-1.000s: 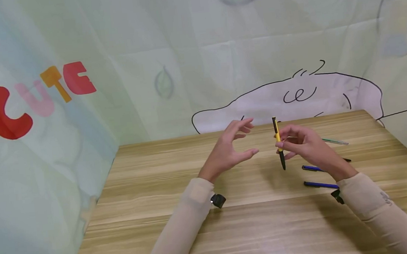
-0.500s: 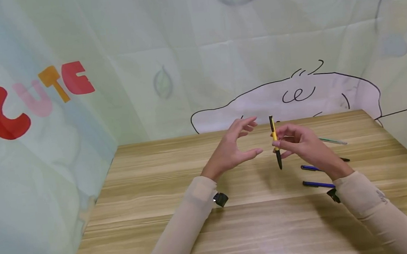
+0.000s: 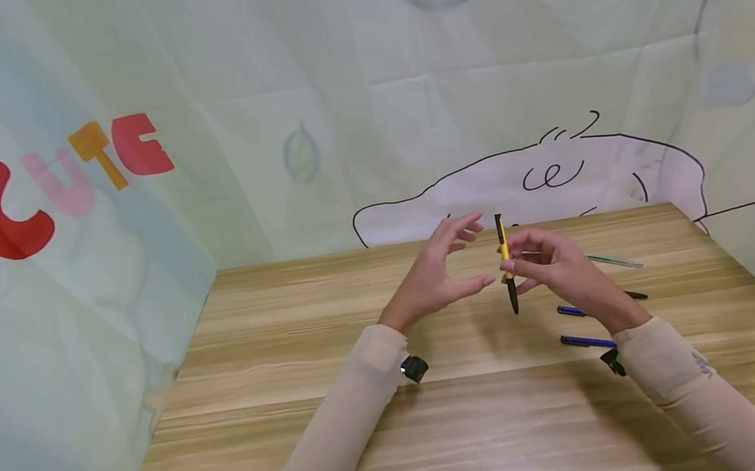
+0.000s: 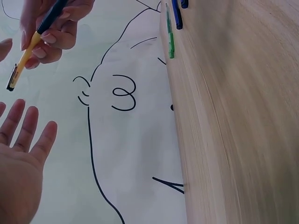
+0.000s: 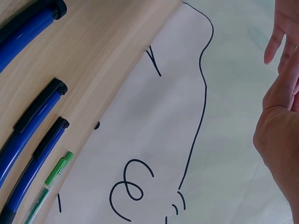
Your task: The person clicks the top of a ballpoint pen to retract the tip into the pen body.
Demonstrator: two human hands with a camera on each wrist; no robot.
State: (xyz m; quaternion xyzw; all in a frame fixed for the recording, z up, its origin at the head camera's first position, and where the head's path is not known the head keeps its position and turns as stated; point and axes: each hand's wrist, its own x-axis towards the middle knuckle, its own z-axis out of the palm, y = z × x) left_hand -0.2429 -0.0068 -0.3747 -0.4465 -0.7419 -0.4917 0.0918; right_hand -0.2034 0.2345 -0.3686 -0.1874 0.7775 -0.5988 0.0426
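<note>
My right hand (image 3: 554, 264) pinches a yellow-and-black ballpoint pen (image 3: 505, 250) between thumb and fingers, holding it nearly upright above the table. To the left, my left hand (image 3: 432, 272) hovers with fingers spread and thumb apart, close to the pen but not touching it. The left wrist view has the pen (image 4: 28, 52) slanting from the right hand's fingertips, with the left palm (image 4: 18, 172) below. In the right wrist view the pen is hidden; only part of the right hand (image 5: 280, 116) shows, with the left fingers beyond.
On the wooden table (image 3: 281, 366), under and beside the right forearm, lie blue pens (image 3: 587, 341) and a clear-and-green pen (image 3: 615, 261). The right wrist view shows three blue pens (image 5: 30, 119). A printed cloth backdrop (image 3: 310, 105) stands behind the table.
The right hand has drifted slightly left with the yellow pen, and the left hand has edged right, narrowing the space between them. The pens on the table stay put.
</note>
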